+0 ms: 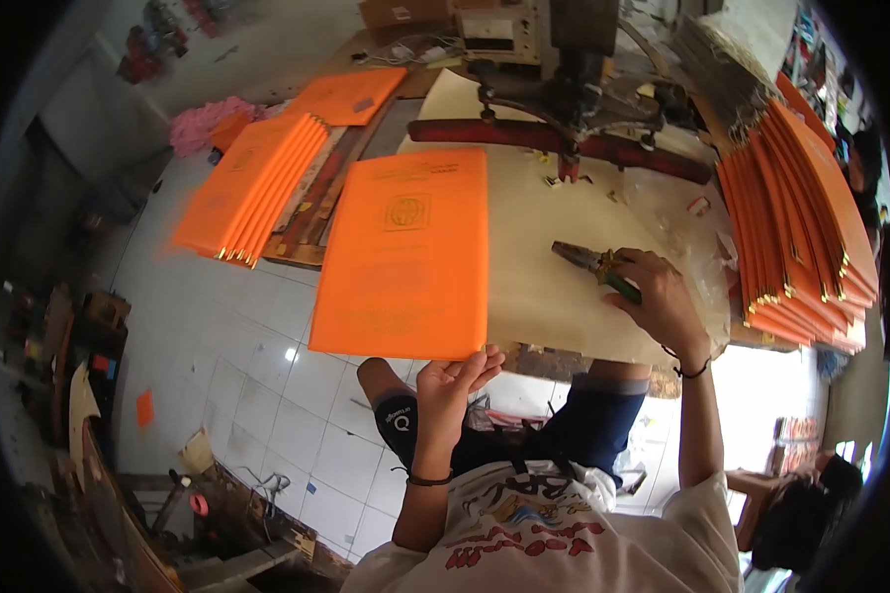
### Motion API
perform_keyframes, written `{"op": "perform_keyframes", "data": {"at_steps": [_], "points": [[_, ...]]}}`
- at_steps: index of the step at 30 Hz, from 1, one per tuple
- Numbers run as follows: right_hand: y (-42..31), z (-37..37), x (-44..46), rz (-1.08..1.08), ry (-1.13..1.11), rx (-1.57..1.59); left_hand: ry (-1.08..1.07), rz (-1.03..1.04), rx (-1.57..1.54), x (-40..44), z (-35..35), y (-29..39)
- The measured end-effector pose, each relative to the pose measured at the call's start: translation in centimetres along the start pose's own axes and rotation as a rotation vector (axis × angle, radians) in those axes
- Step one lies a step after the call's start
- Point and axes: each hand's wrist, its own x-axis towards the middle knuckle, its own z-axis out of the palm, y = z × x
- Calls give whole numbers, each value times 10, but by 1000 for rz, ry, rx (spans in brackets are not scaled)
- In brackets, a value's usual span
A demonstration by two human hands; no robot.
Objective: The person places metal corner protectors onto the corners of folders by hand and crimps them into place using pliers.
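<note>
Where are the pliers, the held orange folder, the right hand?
Pliers (601,264): head view, near the pivot.
Held orange folder (402,255): head view, middle of the cover.
Right hand (662,296): head view, its middle.

Bare left hand (457,381) ahead of torso, thumb and fingers pinched together; left forearm (421,519) angled forward. Bare right hand (655,296) farther out, fingers curled in a grip, turned inward at the wrist; right forearm (700,425) reaching forward from the sleeve. Both wrists banded.
</note>
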Motion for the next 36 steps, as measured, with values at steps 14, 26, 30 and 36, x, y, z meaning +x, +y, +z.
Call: {"op": "perform_keyframes", "data": {"at_steps": [14,26,30,36], "points": [[25,26,15,-95,258,104,55,79,-6,17,31,-16],[29,26,11,5,262,213,136,134,136,16,27,-32],[29,25,11,14,206,224,171,143,162,14,35,-31],[32,25,12,48,158,203,152,161,224,20,49,-28]]}}
